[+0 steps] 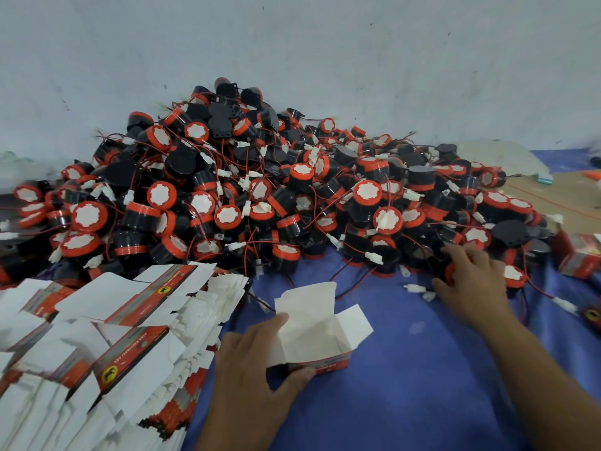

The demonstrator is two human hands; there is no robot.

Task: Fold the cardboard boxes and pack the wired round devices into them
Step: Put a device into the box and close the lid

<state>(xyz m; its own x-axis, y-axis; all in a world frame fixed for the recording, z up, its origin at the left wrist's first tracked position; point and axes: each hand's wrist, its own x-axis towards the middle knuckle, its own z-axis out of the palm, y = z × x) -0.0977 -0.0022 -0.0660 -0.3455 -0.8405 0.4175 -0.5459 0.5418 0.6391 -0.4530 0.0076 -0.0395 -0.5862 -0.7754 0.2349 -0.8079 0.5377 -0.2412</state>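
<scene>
My left grip (250,362) holds the open cardboard box (312,336) at 6 o'clock on the blue cloth (406,369), with its flaps (354,323) spread wide. My right grip (471,281), at 4 o'clock, is curled round one round device (450,273) at the edge of the big pile (260,196). I think I should lift it slowly so the red wires (540,291) do not drag others along, then tuck the wire in first.

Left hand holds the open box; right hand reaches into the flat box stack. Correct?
No. In the head view the right hand is in the device pile, closing on a device, not the flat boxes. The left hand does hold the open box.
</scene>
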